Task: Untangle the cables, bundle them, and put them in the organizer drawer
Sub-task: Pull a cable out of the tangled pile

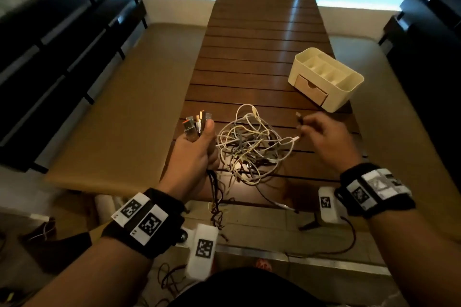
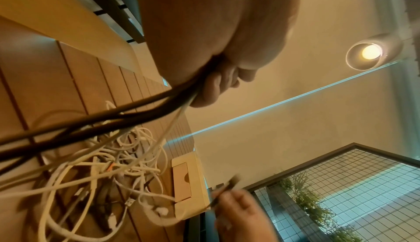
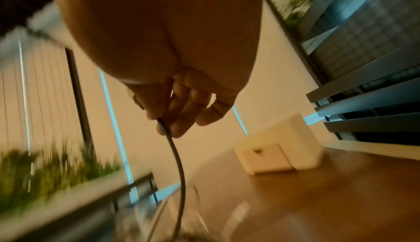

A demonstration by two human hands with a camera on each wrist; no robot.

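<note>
The left hand (image 1: 193, 154) is gripping a fistful of plugs (image 1: 197, 123), fingers curled tight round the leads, with the plugs fanning up and away out of the top of the fist and dark leads (image 1: 215, 197) hanging down below it off the table's near edge. Just right of that hand, between the two hands, the tangle (image 1: 249, 149) of white and grey cables is lying on the slatted table (image 1: 262, 40), loops running every way with no single long axis. The cables are looking light and limp, likely to snag on each other, so the stiff plug ends are probably the best places to hold. The right hand (image 1: 324, 134) is pinching a dark plug (image 1: 299, 118) between thumb and fingertips, its lead (image 3: 176, 156) trailing down toward the tangle. Beyond the right hand, the organizer (image 1: 326, 77) is sitting with its drawer (image 1: 310, 91) closed, front facing the tangle.
</note>
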